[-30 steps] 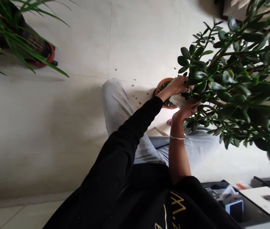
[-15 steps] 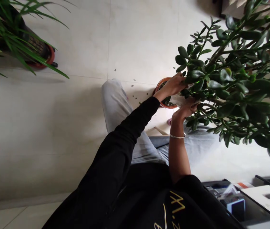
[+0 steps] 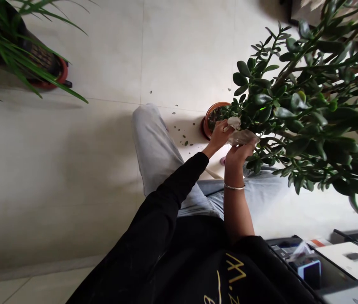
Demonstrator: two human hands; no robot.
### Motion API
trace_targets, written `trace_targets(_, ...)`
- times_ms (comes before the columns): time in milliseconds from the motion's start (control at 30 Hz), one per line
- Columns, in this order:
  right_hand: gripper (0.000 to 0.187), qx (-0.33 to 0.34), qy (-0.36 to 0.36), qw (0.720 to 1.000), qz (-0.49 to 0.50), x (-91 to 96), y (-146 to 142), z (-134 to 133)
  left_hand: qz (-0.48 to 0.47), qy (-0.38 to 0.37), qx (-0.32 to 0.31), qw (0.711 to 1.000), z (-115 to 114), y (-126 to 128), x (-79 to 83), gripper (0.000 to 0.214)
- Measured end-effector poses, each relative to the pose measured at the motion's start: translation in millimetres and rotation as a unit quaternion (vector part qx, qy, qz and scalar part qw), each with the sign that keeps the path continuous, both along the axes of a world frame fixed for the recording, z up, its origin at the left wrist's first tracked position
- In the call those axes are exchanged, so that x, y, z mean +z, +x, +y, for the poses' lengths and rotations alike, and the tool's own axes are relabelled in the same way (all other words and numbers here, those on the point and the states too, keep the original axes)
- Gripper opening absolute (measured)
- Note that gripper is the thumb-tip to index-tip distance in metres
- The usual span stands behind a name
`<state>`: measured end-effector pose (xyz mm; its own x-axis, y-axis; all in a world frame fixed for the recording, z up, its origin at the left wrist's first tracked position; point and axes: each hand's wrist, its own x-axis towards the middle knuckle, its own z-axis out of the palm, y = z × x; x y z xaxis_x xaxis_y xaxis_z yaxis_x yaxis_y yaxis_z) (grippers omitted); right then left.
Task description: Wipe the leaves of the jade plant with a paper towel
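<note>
My left hand [image 3: 221, 134] is closed, with a white crumpled tissue [image 3: 234, 122] at its fingertips. Just beside it, my right hand [image 3: 242, 153] pinches a thin, translucent crumpled sheet [image 3: 244, 137], perhaps plastic or wet tissue; I cannot tell which. Both hands are at the near side of a large jade plant [image 3: 288, 112] with thick, glossy leaves, and some of the right fingers are hidden by the sheet. Beyond the left hand stands the plant's terracotta-coloured pot [image 3: 210, 114], its soil partly hidden by leaves.
Several small fallen leaves [image 3: 183, 142] lie on the tiled floor [image 3: 103, 139] near my bent knee [image 3: 149, 122]. A long-leaved plant [image 3: 11, 50] in a red-rimmed pot [image 3: 61, 71] stands at the far left. At the lower right, a dark tray [image 3: 334, 274] holds small items.
My left hand has come out of the foliage, down toward my body, with the white tissue in it. The right hand stays nearly in place, its sheet now more visible.
</note>
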<state>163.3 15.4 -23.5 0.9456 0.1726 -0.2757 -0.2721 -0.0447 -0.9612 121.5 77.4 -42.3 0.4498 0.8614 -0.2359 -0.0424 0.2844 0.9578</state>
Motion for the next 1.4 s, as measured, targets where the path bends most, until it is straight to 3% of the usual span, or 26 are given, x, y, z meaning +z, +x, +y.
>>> trace_targets(67,0.033,-0.017,0.053,0.998,0.000,6.0,-3,2,-0.015,0.007,-0.009,1.000,-6,1,5.2,0.013)
trace_targets(167,0.034,0.012,0.096,0.995,-0.023,13.5,-8,4,-0.031,-0.009,-0.051,0.998,-13,2,15.0,0.021)
trace_targets(333,0.037,0.018,0.064,0.997,-0.050,20.4,-17,0,-0.036,0.013,-0.044,0.998,-11,6,24.4,0.020)
trace_targets(467,0.025,-0.019,0.034,0.999,0.014,20.4,-23,-6,0.001,0.017,-0.034,0.999,-5,7,27.5,0.018)
trace_targets(633,0.016,0.026,0.050,0.994,0.095,12.4,-24,-11,0.023,0.018,-0.019,0.999,-1,1,29.3,0.016)
trace_targets(733,0.021,0.027,0.057,0.989,0.136,8.7,-21,-13,0.030,0.016,-0.025,0.999,1,0,31.6,0.016)
trace_targets(900,0.029,-0.005,0.119,0.989,0.084,14.2,-18,-8,0.019,0.001,-0.028,0.999,4,-1,36.7,0.016)
trace_targets(1033,0.024,-0.034,0.155,0.986,0.049,22.5,-19,1,0.013,0.003,-0.023,1.000,3,1,35.6,0.015)
trace_targets(1133,0.026,-0.030,0.137,0.990,0.031,24.4,-19,3,0.012,0.005,-0.018,1.000,2,3,32.2,0.017)
trace_targets(1267,0.054,-0.034,0.098,0.994,0.018,20.3,-18,2,0.019,0.009,-0.015,1.000,1,4,30.8,0.015)
trace_targets(1400,0.041,-0.048,0.063,0.997,0.014,14.8,-11,8,0.023,0.009,-0.012,1.000,0,2,33.7,0.015)
